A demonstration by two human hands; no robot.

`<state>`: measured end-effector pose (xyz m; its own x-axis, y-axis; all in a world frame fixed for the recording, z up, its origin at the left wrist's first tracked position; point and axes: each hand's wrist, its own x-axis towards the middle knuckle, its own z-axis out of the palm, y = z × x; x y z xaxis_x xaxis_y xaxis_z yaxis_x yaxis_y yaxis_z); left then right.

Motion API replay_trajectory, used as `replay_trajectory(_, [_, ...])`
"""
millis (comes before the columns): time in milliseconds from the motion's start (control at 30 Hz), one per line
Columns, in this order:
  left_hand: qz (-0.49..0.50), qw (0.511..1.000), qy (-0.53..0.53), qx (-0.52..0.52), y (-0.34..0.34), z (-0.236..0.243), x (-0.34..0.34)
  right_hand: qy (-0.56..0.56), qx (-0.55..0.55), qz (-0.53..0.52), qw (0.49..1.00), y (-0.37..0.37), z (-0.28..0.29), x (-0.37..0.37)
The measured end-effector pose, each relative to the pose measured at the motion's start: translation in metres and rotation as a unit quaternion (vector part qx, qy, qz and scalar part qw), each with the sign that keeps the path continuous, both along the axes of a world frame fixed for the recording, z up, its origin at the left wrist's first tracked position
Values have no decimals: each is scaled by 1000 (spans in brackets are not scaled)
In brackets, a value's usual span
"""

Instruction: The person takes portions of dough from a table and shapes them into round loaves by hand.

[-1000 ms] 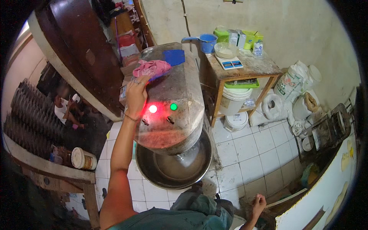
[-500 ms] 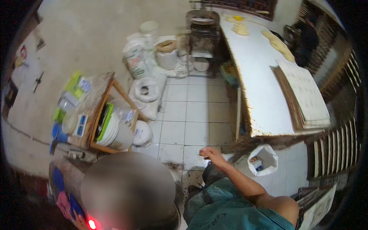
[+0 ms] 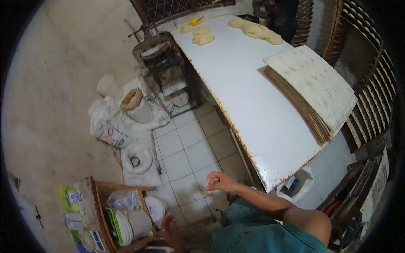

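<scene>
My right hand [image 3: 222, 183] is in front of my body over the tiled floor, left of the table's near corner. Its fingers are curled together, with something small and pale at the fingertips that I cannot make out. My left hand [image 3: 171, 234] shows low in the picture, dark and smeared by motion, next to a wooden shelf stand [image 3: 93, 206]. Whether it holds anything is not visible. Closest to it are a white lidded bucket [image 3: 156, 208] and a white tub [image 3: 139, 223] on the shelf.
A long white table [image 3: 236, 92] bears dough pieces [image 3: 257, 31] and a stack of boards [image 3: 312, 76]. A dark machine [image 3: 162, 67] stands at its far left. Sacks [image 3: 112, 130] line the wall. Below the table's near edge is a white bag [image 3: 301, 185]; racks [image 3: 367, 114] stand right.
My view has swung to the right, so the table now fills more of it. My left hand has come in beside the shelf stand. My right arm stays bent before me.
</scene>
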<state>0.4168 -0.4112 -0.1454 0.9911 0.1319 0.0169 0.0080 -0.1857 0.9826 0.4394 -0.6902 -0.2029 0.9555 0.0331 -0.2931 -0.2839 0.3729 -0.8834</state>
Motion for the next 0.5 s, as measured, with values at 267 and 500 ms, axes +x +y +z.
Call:
replay_trajectory(267, [-333, 890, -255, 182, -214, 17, 172, -30, 24, -29, 999, -67, 40, 113])
replay_trajectory(500, [-312, 923, -178, 137, -251, -21, 331, -45, 216, -32, 975, -143, 46, 216])
